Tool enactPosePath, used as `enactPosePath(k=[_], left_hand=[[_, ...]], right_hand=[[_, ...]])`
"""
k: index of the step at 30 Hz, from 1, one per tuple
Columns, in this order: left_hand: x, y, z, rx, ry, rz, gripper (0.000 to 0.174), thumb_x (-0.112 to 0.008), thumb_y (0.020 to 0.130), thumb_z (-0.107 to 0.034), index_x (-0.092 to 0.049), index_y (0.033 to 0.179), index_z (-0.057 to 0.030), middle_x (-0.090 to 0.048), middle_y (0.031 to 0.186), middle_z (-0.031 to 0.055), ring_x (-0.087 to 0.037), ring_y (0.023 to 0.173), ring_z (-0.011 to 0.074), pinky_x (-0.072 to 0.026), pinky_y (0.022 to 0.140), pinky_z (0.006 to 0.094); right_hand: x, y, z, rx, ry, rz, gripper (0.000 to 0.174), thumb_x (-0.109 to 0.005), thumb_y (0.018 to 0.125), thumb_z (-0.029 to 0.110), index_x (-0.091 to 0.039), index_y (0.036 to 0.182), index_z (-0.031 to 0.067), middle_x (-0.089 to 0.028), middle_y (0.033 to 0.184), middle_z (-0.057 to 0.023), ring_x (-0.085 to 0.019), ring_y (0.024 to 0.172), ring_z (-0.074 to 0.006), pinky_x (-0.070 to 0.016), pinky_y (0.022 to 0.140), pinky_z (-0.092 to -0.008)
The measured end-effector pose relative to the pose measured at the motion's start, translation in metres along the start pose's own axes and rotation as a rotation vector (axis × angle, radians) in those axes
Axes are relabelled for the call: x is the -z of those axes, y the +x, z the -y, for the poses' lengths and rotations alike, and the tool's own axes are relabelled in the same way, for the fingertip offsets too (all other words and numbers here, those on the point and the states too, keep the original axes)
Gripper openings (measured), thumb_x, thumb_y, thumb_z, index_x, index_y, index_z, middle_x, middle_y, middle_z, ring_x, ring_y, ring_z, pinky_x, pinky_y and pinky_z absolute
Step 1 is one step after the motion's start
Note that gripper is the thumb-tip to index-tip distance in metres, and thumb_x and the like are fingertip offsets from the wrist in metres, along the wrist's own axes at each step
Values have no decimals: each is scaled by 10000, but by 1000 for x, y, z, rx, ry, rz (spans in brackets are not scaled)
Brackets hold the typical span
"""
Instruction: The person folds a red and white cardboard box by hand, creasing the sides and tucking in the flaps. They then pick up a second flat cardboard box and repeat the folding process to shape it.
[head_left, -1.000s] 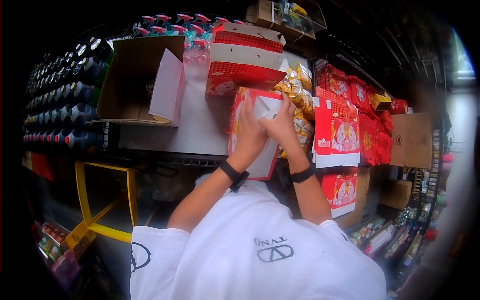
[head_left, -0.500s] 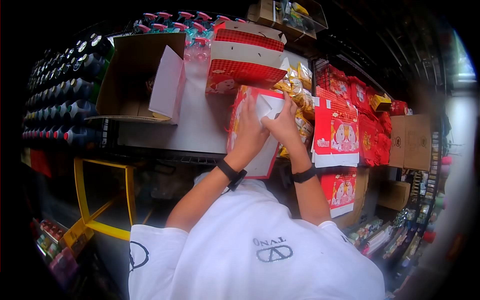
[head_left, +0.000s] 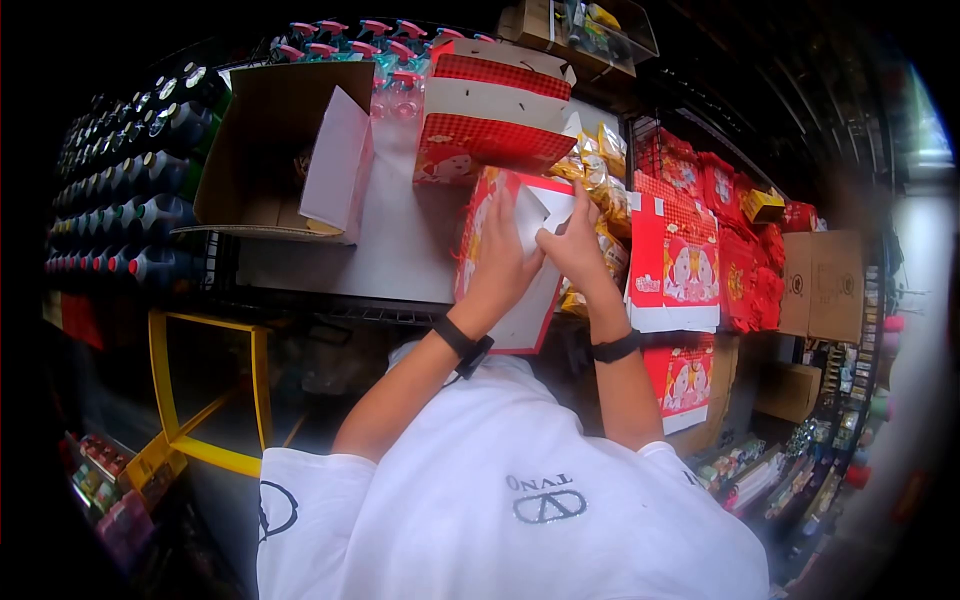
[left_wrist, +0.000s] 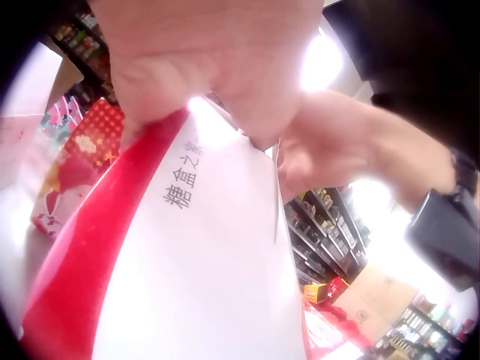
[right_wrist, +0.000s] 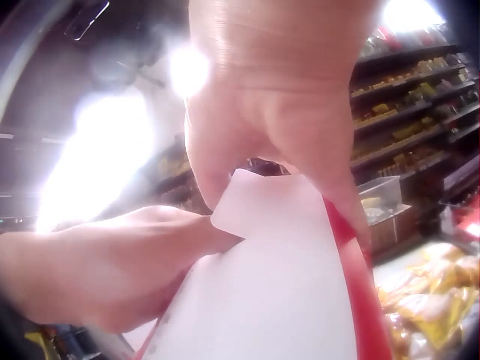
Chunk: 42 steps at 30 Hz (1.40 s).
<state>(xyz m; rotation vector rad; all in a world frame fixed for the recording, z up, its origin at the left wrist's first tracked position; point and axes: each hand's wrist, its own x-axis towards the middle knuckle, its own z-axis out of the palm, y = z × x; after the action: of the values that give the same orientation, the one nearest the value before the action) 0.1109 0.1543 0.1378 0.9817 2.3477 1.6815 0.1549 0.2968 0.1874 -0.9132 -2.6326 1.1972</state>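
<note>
A flat red-and-white gift box (head_left: pixel 525 315) leans on the edge of a white table (head_left: pixel 390 250). My left hand (head_left: pixel 505 255) lies on its white inner face with fingers stretched up toward the red top edge. My right hand (head_left: pixel 572 245) pinches a white flap (head_left: pixel 540 205) at the box's top. In the left wrist view, the left hand (left_wrist: pixel 210 60) covers the top of the box (left_wrist: pixel 202 270), which bears black printed characters, and the right hand (left_wrist: pixel 337 150) is beside it. In the right wrist view, the right hand's fingers (right_wrist: pixel 277 97) hold the flap (right_wrist: pixel 270 285) and the left hand (right_wrist: pixel 105 262) touches its edge.
An open brown carton (head_left: pixel 270 150) and a red-checked gift box (head_left: pixel 490 120) stand on the table's far side, with spray bottles (head_left: pixel 370 50) behind. Yellow snack packets (head_left: pixel 600 190) and red boxes (head_left: pixel 675 265) lie right. Dark bottles (head_left: pixel 120 190) fill shelves left. A yellow frame (head_left: pixel 205 400) stands below.
My right hand has slid a little down and toward me along the white flap, folding it further. The left hand stays pressed on the box.
</note>
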Motion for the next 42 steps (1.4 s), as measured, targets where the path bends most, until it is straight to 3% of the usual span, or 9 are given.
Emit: enactPosePath(k=[8,14,17,23,29,32,38,41,42], left_hand=[[0,0,1,-35,7,17,998,-766,902,-111,-92,1603,115,-214,1623,366,-249,1525,513,-273,1245,529],[2,1,0,-24,10,39,979,-751,922,-146,-94,1592,136,-213,1617,378,-245,1523,522,-270,1245,532],[2,0,1,-31,25,36,967,-746,931,-153,-100,1588,142,-214,1614,384,-246,1520,527,-271,1243,537],[-1,-2,2,-33,42,6,952,-746,937,-159,-115,1583,143,-220,1607,387,-255,1511,535,-280,1236,544],[0,-2,0,-14,37,31,972,-757,919,-136,-108,1590,133,-223,1604,385,-261,1506,536,-285,1234,541],[1,-3,-2,-10,19,36,988,-758,910,-117,-93,1599,123,-221,1605,384,-259,1509,534,-287,1233,539],[3,-3,-3,-27,19,47,1001,-757,901,-98,-79,1604,121,-218,1604,390,-258,1512,530,-293,1233,529],[3,-2,-3,-36,21,49,993,-756,905,-105,-88,1602,125,-219,1602,395,-267,1508,531,-299,1232,519],[3,-2,-2,-40,15,48,989,-756,908,-110,-91,1600,128,-219,1602,396,-270,1507,532,-301,1232,516]], right_hand=[[4,-4,8,-29,20,8,1052,-714,745,131,-186,1651,38,-156,1587,-421,-603,1177,-447,-497,1041,-413],[5,-3,3,6,-2,5,1049,-710,745,127,-187,1650,32,-156,1587,-414,-600,1159,-423,-497,1033,-410],[6,-5,9,-33,11,20,1037,-710,749,124,-196,1645,30,-191,1576,-395,-557,1238,-443,-472,1077,-422],[11,0,-11,106,-16,40,1001,-742,760,161,-260,1628,40,-275,1539,-347,-467,1346,-486,-417,1145,-455],[4,-8,8,49,-14,-64,965,-764,769,213,-310,1607,64,-302,1522,-359,-486,1339,-483,-458,1106,-462],[0,-5,-1,82,-92,-119,960,-757,766,226,-313,1603,68,-299,1525,-370,-574,1248,-462,-506,1050,-444],[8,-13,30,-57,-72,-55,968,-734,762,226,-292,1605,49,-300,1540,-373,-670,1087,-449,-551,986,-419],[6,-11,20,-21,-101,-76,945,-728,776,198,-304,1596,-1,-408,1476,-276,-653,964,-284,-551,919,-375],[6,-9,14,-11,-113,-77,948,-728,775,195,-300,1598,0,-407,1476,-275,-653,966,-287,-551,920,-374]])
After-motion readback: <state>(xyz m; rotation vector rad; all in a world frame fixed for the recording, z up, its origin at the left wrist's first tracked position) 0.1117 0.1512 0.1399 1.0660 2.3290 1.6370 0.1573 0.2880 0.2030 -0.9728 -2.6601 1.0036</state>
